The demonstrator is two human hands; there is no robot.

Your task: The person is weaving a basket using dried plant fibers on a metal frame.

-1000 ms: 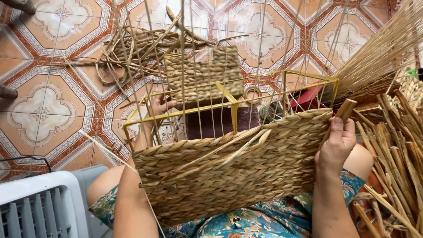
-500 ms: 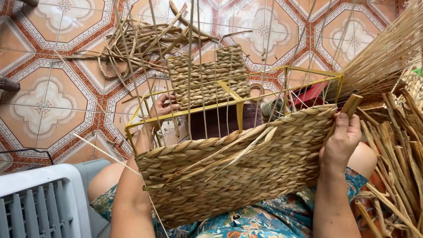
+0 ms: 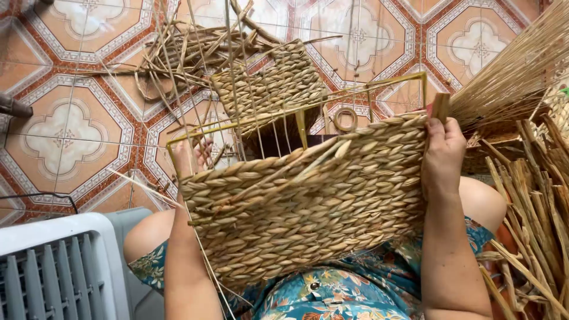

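Observation:
A half-woven basket (image 3: 308,201) of tan plaited rush rests tilted on my lap. Its yellow wire frame (image 3: 296,112) and thin upright wires stick out above the woven wall. My right hand (image 3: 441,155) grips the basket's right top corner, where a short brown stub shows above the fingers. My left hand (image 3: 192,159) holds the left corner from behind, mostly hidden by the weave, with only the fingers showing through the wires. A loose rush strand lies across the woven face.
A smaller woven panel (image 3: 272,83) and a tangle of rush scraps (image 3: 178,56) lie on the patterned floor tiles. Bundled dry reeds (image 3: 521,65) and thick stalks (image 3: 533,201) crowd the right. A grey plastic grille (image 3: 53,272) stands at lower left.
The basket has tilted, its right corner rising and its left side dropping. Both hands have kept their hold on the corners.

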